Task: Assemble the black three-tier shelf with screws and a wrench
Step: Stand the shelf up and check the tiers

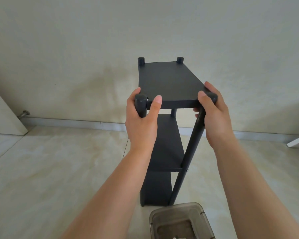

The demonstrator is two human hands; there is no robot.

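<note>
- Left hand (141, 118) grips the near-left post of the black shelf (169, 80), thumb lying on the top board's edge.
- Right hand (212, 114) wraps the near-right post, thumb on the board.
- The shelf stands upright on the tiled floor (41, 169) between both hands, all three boards fitted.
- A translucent container (179, 221) sits below the hands, just beside the shelf's foot.

Container (180, 221) cut off by bottom edge; contents blurred. Left arm hides shelf (169, 80) near-left post.
</note>
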